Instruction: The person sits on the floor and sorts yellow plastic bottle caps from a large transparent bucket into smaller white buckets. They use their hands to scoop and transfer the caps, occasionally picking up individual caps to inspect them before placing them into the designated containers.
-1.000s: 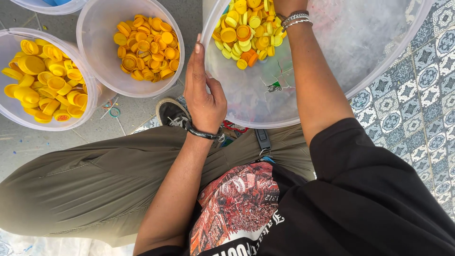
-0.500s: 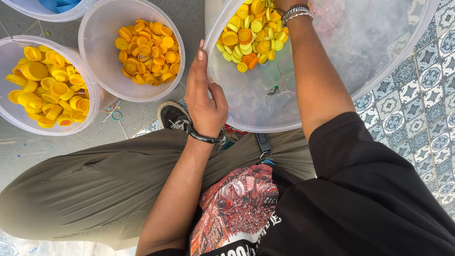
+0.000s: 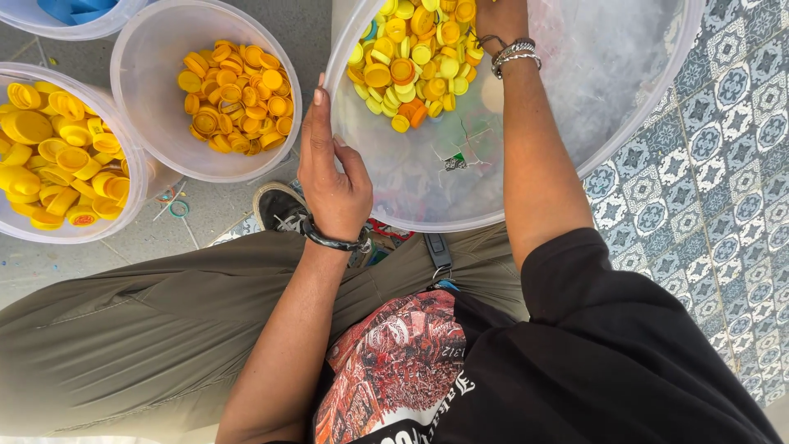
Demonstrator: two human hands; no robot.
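The left hand rests on the near rim of a large clear plastic tub, fingers stretched up along the wall and thumb hooked inside, gripping the edge. A black band circles its wrist. The right hand reaches down into the same tub, sunk among a heap of yellow and orange bottle caps at the far side; its fingers are cut off by the picture's top edge, so whether they are closed on any caps cannot be told. Metal bracelets sit on that wrist.

Left of the left hand stands a smaller clear bowl of orange caps, and further left another bowl of yellow caps. Below the hands are olive trousers and a dark shoe. Right of the right arm lies patterned tile floor.
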